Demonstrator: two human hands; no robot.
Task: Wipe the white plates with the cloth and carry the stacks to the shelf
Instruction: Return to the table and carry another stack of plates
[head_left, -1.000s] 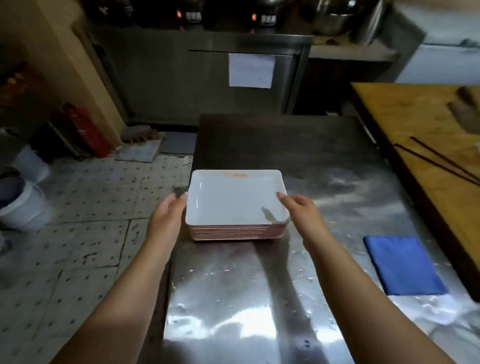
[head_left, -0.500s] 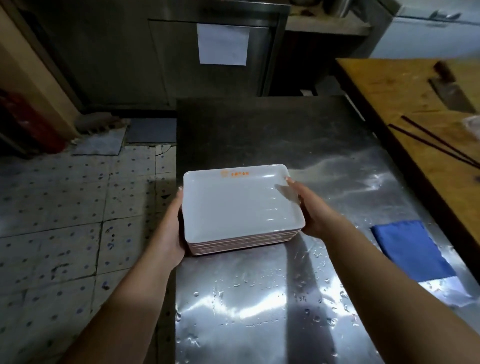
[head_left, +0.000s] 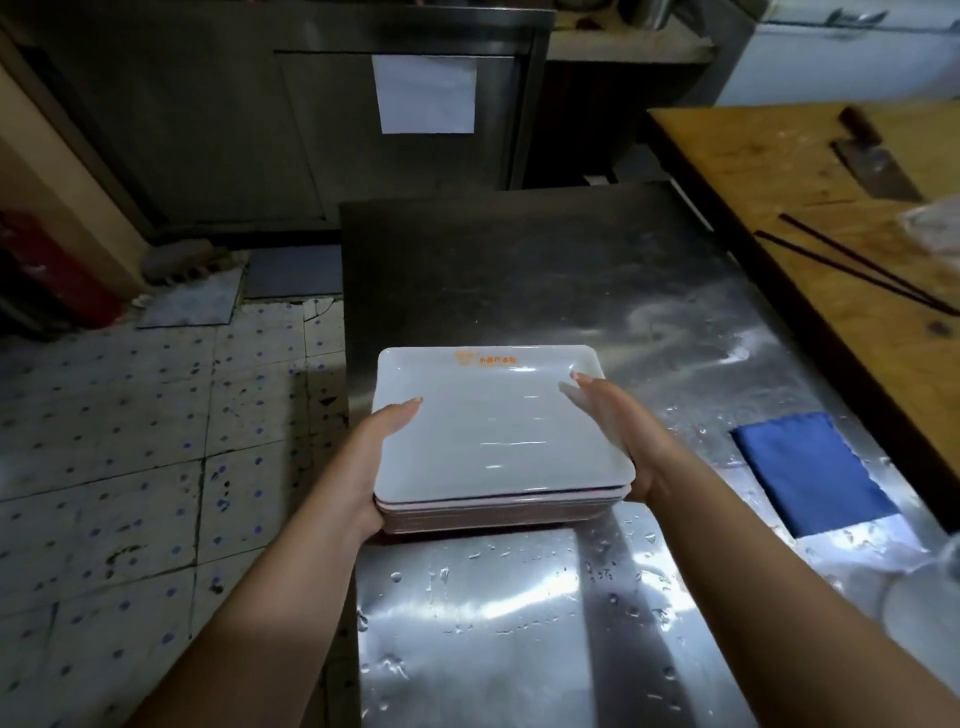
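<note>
A stack of several white rectangular plates (head_left: 493, 431), with an orange mark on the top one, is held just above the wet steel table (head_left: 519, 623). My left hand (head_left: 371, 467) grips the stack's left side, thumb on the top rim and fingers hidden beneath. My right hand (head_left: 618, 431) grips the right side the same way, thumb lying along the top plate's edge. A folded blue cloth (head_left: 808, 470) lies flat on the table to the right of the stack, apart from both hands.
A wooden worktop (head_left: 810, 171) runs along the right with a cleaver (head_left: 875, 161) and dark chopsticks (head_left: 852, 267) on it. A steel cabinet (head_left: 311, 114) with a paper sheet stands ahead. Tiled floor (head_left: 156, 415) lies left; a red object (head_left: 47, 270) is far left.
Both hands closed on the stack's sides and drew it toward me and up off the table. The view has tilted down and moved closer.
</note>
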